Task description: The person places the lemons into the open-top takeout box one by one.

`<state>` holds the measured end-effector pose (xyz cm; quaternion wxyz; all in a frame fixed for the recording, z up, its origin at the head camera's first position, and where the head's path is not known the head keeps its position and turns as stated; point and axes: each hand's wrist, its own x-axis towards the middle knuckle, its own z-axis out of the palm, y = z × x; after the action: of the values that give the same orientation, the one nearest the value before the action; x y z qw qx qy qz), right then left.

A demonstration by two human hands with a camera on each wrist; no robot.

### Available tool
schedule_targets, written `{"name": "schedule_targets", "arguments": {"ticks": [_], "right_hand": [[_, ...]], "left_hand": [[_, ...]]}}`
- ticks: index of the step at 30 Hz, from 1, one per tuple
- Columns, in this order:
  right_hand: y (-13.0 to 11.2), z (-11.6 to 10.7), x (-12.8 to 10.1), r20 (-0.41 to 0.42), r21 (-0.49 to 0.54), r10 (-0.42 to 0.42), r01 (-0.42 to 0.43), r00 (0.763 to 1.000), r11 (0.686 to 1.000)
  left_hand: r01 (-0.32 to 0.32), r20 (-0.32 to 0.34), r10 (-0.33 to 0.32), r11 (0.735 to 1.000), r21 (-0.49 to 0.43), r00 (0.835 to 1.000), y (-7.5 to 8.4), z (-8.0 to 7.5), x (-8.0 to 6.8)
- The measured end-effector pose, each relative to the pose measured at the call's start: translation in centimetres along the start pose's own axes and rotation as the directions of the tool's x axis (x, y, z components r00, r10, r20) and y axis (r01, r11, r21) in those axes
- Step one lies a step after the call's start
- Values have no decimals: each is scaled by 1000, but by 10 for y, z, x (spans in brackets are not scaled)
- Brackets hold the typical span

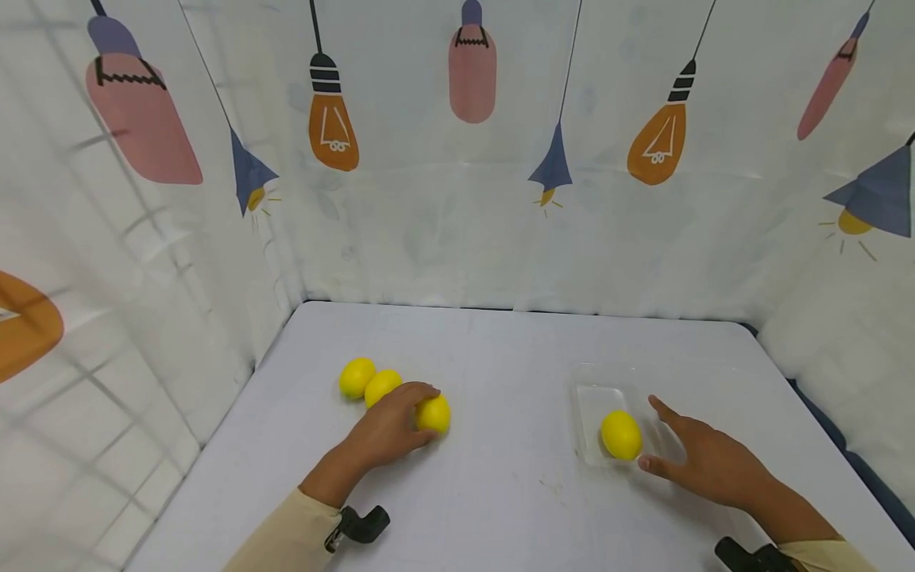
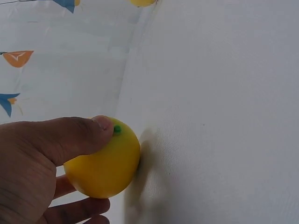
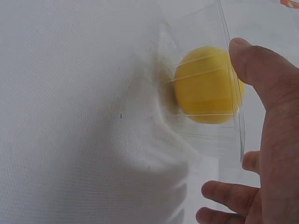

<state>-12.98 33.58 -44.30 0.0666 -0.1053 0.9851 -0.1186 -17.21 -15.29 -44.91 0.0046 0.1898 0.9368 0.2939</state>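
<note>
My left hand [image 1: 389, 425] grips a yellow artificial lemon [image 1: 433, 415] on the table, thumb on one side and fingers on the other. The left wrist view shows a small green stem nub on this lemon [image 2: 105, 163], beside my thumb. Two more lemons lie just behind that hand, one farther back [image 1: 357, 377] and one partly covered by the hand [image 1: 384, 386]. On the right, another lemon [image 1: 621, 435] sits inside a clear plastic tray [image 1: 588, 397]. My right hand [image 1: 715, 461] hovers at the tray's right side, fingers spread, holding nothing; its thumb [image 3: 254, 58] is close to the rim.
A white-covered table [image 1: 507, 492] spans the area beneath both hands. Behind it hangs a white curtain [image 1: 443, 230] printed with lamps and bulbs, and more curtain closes off the left and right sides. Dark straps with camera mounts [image 1: 363, 524] sit at the wrists.
</note>
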Motion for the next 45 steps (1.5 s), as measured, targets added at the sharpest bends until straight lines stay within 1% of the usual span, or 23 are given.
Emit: {"name": "schedule_targets", "arguments": {"ticks": [6, 15, 20, 26, 30, 39, 45], "right_hand": [[-2, -3, 0, 12, 3, -2, 2, 1000, 1000], [-2, -5, 0, 19, 3, 3, -3, 1000, 1000], [0, -4, 0, 11, -1, -6, 6, 1000, 1000], [2, -1, 0, 11, 5, -6, 6, 1000, 1000], [1, 0, 0, 16, 10, 5, -5, 1000, 1000], [0, -1, 1, 21, 1, 12, -12, 1000, 1000], [-2, -2, 1, 44, -4, 25, -25, 999, 1000]], "left_hand": [[-23, -4, 23, 999, -31, 1000, 2, 2, 5], [-72, -3, 72, 996, -50, 997, 15, 6, 14], [-92, 3, 93, 993, -79, 996, 23, 8, 20], [-96, 31, 99, 991, -95, 995, 33, 12, 26], [-101, 34, 106, 986, -131, 994, 39, 14, 28], [-102, 54, 113, 980, -172, 992, 50, 20, 34], [-126, 55, 137, 977, -174, 989, 59, 23, 39]]}}
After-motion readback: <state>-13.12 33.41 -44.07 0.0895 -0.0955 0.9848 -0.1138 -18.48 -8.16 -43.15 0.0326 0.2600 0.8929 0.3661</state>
